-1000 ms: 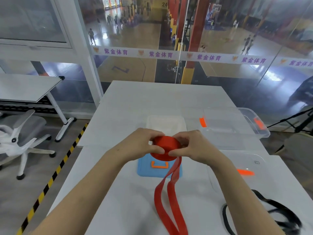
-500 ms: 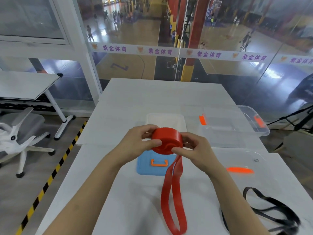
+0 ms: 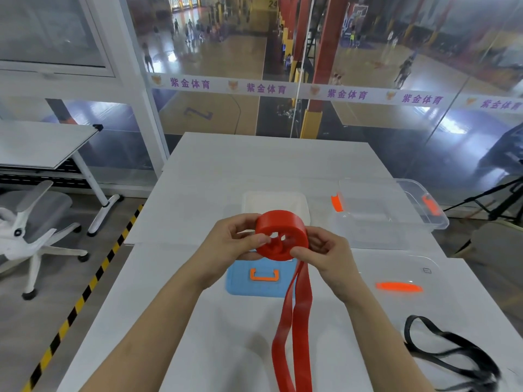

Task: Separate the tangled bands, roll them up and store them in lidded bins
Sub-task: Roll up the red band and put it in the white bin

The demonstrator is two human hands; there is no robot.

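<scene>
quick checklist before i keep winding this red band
1. Both hands on the roll: ok. The left hand and right hand pinch the red roll above the table.
2. Winding finished: not ok. A long doubled loose tail hangs unrolled.
3. Tail apart from the black band: ok. That band lies off to the right on the table.
4. Bin ready: ok. The clear bin stands open, with its clear lid on the table nearer you.
5. Tail's far end free of snags: cannot tell. It runs out of the bottom of the picture.
</scene>
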